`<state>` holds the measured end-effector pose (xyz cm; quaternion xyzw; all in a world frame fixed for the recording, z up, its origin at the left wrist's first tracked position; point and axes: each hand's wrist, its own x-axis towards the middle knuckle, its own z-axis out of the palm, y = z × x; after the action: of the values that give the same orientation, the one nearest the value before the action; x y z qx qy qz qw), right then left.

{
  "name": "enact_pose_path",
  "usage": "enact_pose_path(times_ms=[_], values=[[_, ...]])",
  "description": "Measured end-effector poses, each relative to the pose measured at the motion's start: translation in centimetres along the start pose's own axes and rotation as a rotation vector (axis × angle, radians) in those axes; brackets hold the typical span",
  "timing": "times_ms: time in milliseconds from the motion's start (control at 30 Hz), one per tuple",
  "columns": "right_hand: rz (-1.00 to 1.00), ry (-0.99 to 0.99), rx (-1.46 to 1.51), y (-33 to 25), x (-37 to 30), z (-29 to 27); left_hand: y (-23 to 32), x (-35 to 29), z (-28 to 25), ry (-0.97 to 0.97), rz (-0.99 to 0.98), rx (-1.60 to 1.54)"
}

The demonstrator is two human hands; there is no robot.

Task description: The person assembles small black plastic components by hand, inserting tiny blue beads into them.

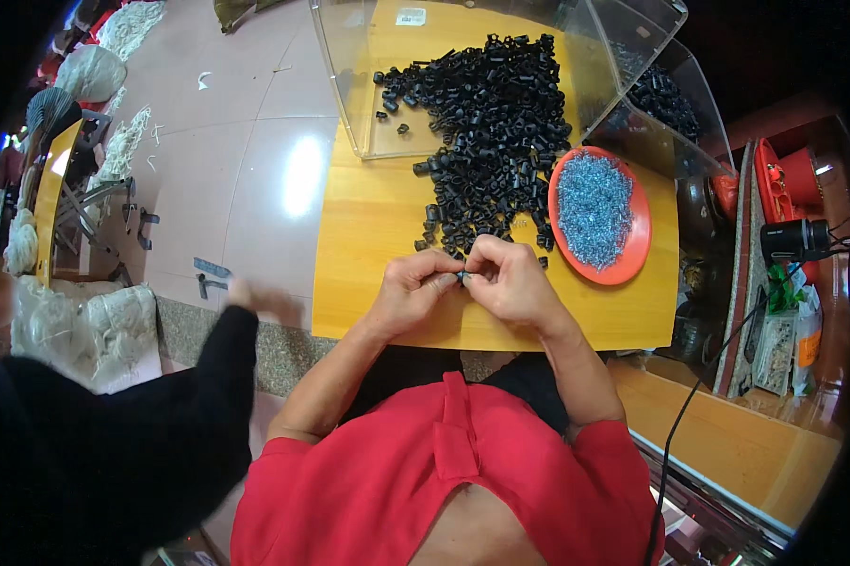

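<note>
Close together above the near part of the yellow table (368, 283), my left hand (415, 291) and my right hand (511, 283) meet fingertip to fingertip. Both are closed in a pinch around a tiny dark piece (462, 274), mostly covered by the fingers, so its kind does not show clearly. Just beyond them spreads a heap of small black plastic parts (500, 123), short and tube-like. To the right of my right hand lies a red oval plate (640, 231) piled with small shiny blue-grey pieces (594, 209).
A clear plastic bin (342, 85) lies around the heap's far side; another clear bin (708, 99) with black parts stands at the right. A co-worker's dark sleeve (189, 396) and blurred hand (264, 300) reach in from the left. A black cable (689, 396) hangs at the right.
</note>
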<state>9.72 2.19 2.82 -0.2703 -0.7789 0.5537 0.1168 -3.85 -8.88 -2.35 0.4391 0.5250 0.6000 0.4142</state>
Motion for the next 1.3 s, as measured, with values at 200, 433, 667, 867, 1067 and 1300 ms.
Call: enact_pose_path(times_ms=[200, 433, 667, 867, 1067, 1300], values=[[0.203, -0.237, 0.649, 1.0, 0.2, -1.0, 0.2, -0.5, -0.1, -0.009, -0.04, -0.111], [0.189, -0.226, 0.633, 1.7, 0.4, -0.4, 0.0, -0.6, 0.0, 0.036, -0.041, -0.049], [0.162, -0.226, 0.684, 1.7, 0.5, -0.4, 0.0, -0.5, 0.1, 0.079, -0.076, -0.054], [0.197, -0.111, 0.616, 1.5, -0.2, -0.7, 0.3, -0.2, 0.2, 0.039, -0.171, -0.141], [0.217, -0.012, 0.388, 0.6, -0.8, -0.8, 0.4, -0.2, 0.7, 0.04, -0.181, -0.161], [0.219, -0.007, 0.477, 0.2, -0.6, -0.7, -0.2, -0.1, 0.3, 0.016, -0.162, -0.202]])
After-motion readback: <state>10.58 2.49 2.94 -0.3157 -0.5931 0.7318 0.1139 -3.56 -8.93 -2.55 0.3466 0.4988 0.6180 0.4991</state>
